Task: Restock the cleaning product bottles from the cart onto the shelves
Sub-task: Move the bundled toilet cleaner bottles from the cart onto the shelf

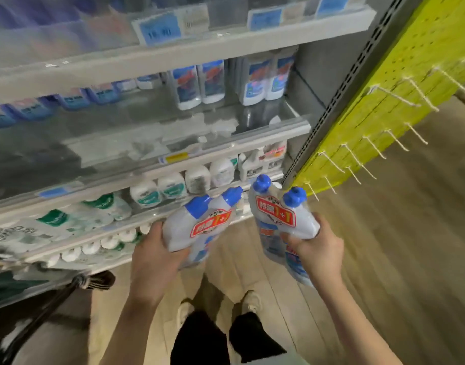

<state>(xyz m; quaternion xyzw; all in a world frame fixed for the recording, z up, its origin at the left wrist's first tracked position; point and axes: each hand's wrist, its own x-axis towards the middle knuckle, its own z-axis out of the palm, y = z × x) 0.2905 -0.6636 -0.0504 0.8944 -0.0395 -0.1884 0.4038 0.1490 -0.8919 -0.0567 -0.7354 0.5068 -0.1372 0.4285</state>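
**Bottle packs held one per hand, caps toward the shelving**

Your left hand (155, 256) grasps the left pack (197, 227), two blue-capped bottles wrapped together. Its fingers (180, 255) are curled under the lower body from the left side. Your right hand (315, 248) grasps the right pack (278, 222) the same way, low on the body and from the right side. Neither pack rests on anything. Both hang over the floor (384, 259), just in front of the shelving.

What matters next is how the long axes lie. The left pack leans, with its caps up and to the right and its base back toward your wrist. The right pack stands nearly straight, with its caps away from you. So both bases sit in your palms and both cap ends lead.

The left pack's caps are level with the rim of the lower shelf (136, 214), which is already crowded with white bottles (170, 185). The middle shelf (226, 146) lies above and beyond both packs. It shows free room in front of the blue-labelled bottles (199, 83) at its back.

The left hand looks nearer the shelf front. The right pack sits by the shelving's right end, close to the yellow pegboard (384, 101). My guess is you will have to lift each pack and stand it up before it goes in.
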